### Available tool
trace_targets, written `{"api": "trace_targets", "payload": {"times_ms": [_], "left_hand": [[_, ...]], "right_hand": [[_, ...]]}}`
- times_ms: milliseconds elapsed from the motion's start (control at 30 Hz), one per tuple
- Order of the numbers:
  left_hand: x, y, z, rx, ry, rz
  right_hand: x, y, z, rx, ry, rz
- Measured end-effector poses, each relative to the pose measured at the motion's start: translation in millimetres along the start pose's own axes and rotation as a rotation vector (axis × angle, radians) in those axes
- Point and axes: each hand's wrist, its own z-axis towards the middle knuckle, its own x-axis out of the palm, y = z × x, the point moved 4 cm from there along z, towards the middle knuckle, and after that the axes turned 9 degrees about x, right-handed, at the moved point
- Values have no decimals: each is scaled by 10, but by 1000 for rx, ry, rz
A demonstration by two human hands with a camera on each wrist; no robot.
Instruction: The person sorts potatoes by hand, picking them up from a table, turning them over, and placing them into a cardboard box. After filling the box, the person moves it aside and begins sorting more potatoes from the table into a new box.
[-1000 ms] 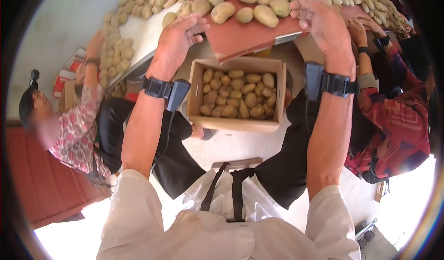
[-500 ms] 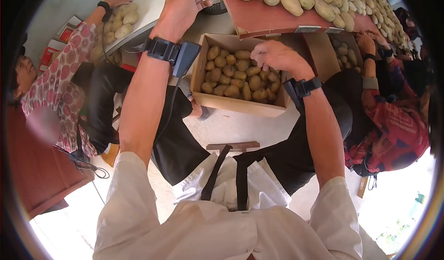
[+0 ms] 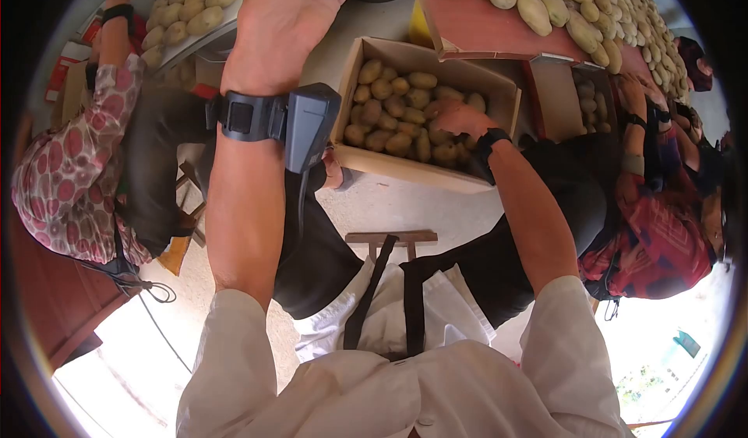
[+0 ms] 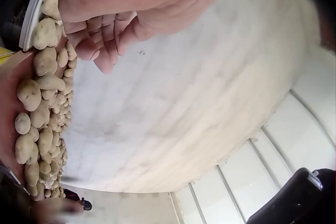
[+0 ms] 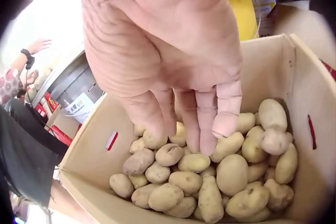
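A cardboard box [image 3: 413,168] stands on the floor in front of me, with many potatoes [image 3: 389,111] inside. My right hand [image 3: 461,118] reaches down into its right part. In the right wrist view the fingers [image 5: 227,121] point downward, their tips right at the top potatoes [image 5: 232,174], and none is gripped. My left hand [image 3: 280,29] is raised left of the box, near the table edge. Its fingers are loosely bent and hold nothing in the left wrist view, where potatoes [image 4: 46,61] lie on the table beyond.
A red tabletop [image 3: 471,37] behind the box bears heaped potatoes [image 3: 534,13]. At right is another cardboard box [image 3: 555,107] with potatoes. People sit close on both sides: a patterned sleeve [image 3: 62,157] left, a red sleeve [image 3: 662,227] right. A yellow bucket [image 5: 239,8] stands behind the box.
My right hand has come down from the table edge into the box among the potatoes. The left hand stays raised, now nearer the view's upper left. The head view has shifted.
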Motion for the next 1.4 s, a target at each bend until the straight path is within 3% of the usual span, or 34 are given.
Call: {"api": "trace_targets", "payload": {"times_ms": [100,167,300,367,400,467,500,567,767,1000,1200,1267,1400], "left_hand": [[-14,-59,8,-2,-30,-48],[-20,-88,10,5,-76,-36],[4,-123,12,15,-114,-55],[39,-123,0,14,-193,-72],[75,-130,6,14,-193,-68],[102,-150,-4,-14,-270,-62],[104,-174,-27,-17,-267,-58],[148,-231,-67,4,-135,-118],[59,-139,43,12,-50,-109],[-43,-107,38,29,-59,-40],[-177,-140,48,67,-83,29],[-196,-129,23,71,-87,50],[-181,-118,-17,87,-89,84]], "right_hand": [[177,163,138,-112,9,72],[288,251,304,-260,-154,-70],[405,451,664,-152,-143,-155],[482,408,1026,-238,-152,382],[467,457,1048,-241,-151,385],[383,643,960,-267,-342,337],[374,766,941,-266,-343,342],[327,997,924,-230,-628,-6],[302,1339,1127,-81,-515,-41],[302,1494,1125,-77,-624,-105],[320,1436,1129,-80,-523,-140],[355,1379,1154,-2,-392,-135],[351,1288,1206,-29,-300,-142]]}}
